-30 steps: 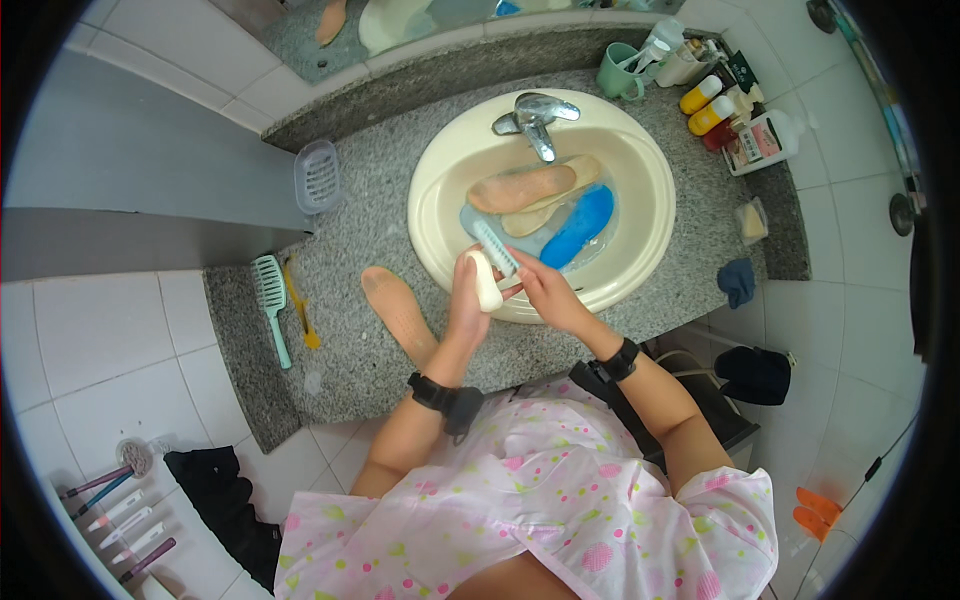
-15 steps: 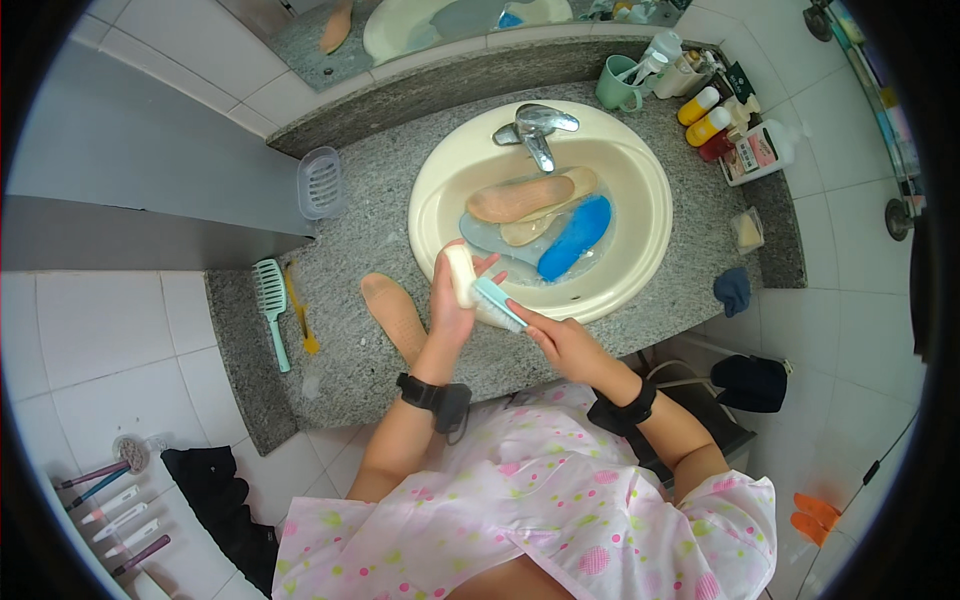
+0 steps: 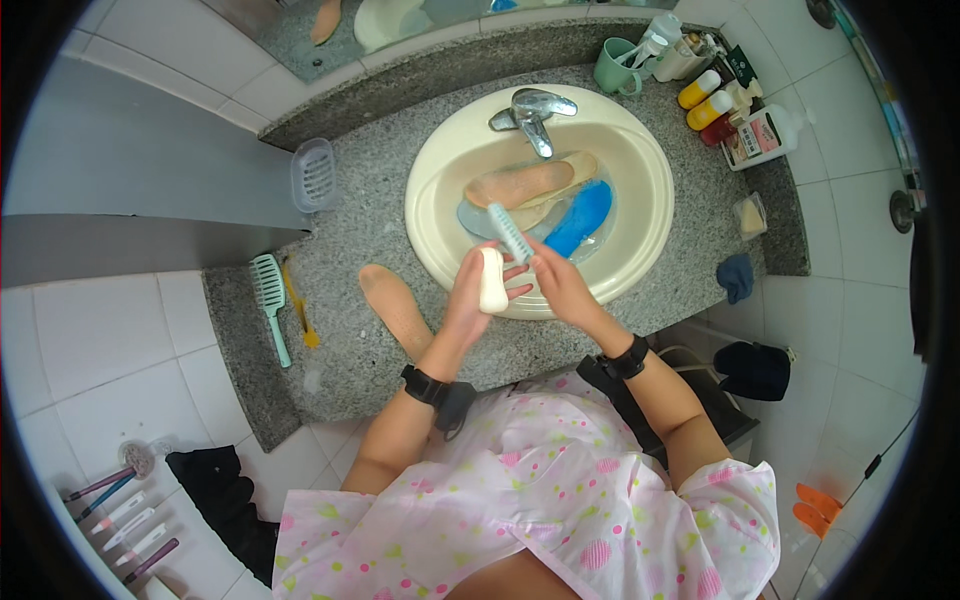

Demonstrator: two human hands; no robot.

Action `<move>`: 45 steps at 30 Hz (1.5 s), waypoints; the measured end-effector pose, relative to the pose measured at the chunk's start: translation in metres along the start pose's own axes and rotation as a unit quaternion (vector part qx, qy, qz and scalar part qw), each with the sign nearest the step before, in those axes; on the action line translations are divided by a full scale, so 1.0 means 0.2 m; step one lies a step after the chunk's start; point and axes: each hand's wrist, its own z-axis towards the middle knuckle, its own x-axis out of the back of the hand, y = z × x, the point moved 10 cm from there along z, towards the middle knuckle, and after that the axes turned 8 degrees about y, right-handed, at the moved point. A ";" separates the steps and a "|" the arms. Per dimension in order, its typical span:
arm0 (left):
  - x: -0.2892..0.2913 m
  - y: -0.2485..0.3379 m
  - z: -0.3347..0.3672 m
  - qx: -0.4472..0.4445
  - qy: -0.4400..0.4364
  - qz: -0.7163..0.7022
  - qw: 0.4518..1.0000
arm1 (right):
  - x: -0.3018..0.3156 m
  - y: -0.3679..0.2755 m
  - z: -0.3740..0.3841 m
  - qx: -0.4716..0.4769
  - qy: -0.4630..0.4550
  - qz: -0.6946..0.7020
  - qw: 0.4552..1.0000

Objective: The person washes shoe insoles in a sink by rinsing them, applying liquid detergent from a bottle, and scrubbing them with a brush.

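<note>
A white bar of soap [image 3: 492, 281] lies along the palm of my left hand [image 3: 470, 296], held near the front rim of the cream sink [image 3: 655, 245]. My right hand [image 3: 562, 287] grips a small pale blue scrub brush [image 3: 511, 234] by one end, tilted over the basin just beyond the soap. The brush and soap are apart. Below them in the water sit a blue insole [image 3: 582, 220], a tan insole [image 3: 520, 185] and a cream insole [image 3: 577, 170], partly overlapping. Another tan insole [image 3: 396, 308] rests on the counter left of my left hand.
A chrome faucet [image 3: 533, 118] stands behind the basin. On the granite counter [image 3: 350, 240], a clear soap dish [image 3: 315, 175] and a green comb [image 3: 271, 305] lie left; a green mug [image 3: 618, 67], several bottles [image 3: 710, 110] and a dark blue cloth [image 3: 735, 278] are right.
The brush has lifted away from the soap and turned, now pointing toward the faucet over the water. Both hands have shifted; the left hand with the soap moved slightly right.
</note>
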 end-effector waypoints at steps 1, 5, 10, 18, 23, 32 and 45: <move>0.04 0.01 0.02 -0.002 0.000 0.001 1.000 | 0.04 0.04 0.02 -0.021 0.014 0.038 0.999; 0.23 0.05 0.12 -0.017 0.030 0.113 0.993 | 0.22 0.19 0.03 -0.120 0.044 0.164 0.978; 0.09 0.08 0.30 -0.176 -0.040 0.676 0.714 | 0.31 0.31 -0.07 -0.093 0.022 0.055 0.994; 0.16 -0.33 0.71 -0.082 -0.146 0.849 0.500 | 0.32 0.30 -0.10 -0.088 -0.025 0.006 0.996; 0.28 -0.45 0.85 -0.038 -0.137 0.874 0.465 | 0.38 0.35 -0.14 -0.103 -0.055 -0.023 0.993; 0.23 -0.54 0.88 -0.021 -0.078 0.947 0.312 | 0.63 0.43 -0.19 -0.084 -0.010 -0.093 0.992; 0.16 -0.36 0.70 0.105 -0.107 0.647 0.747 | 0.68 0.41 -0.15 -0.084 -0.022 -0.132 0.987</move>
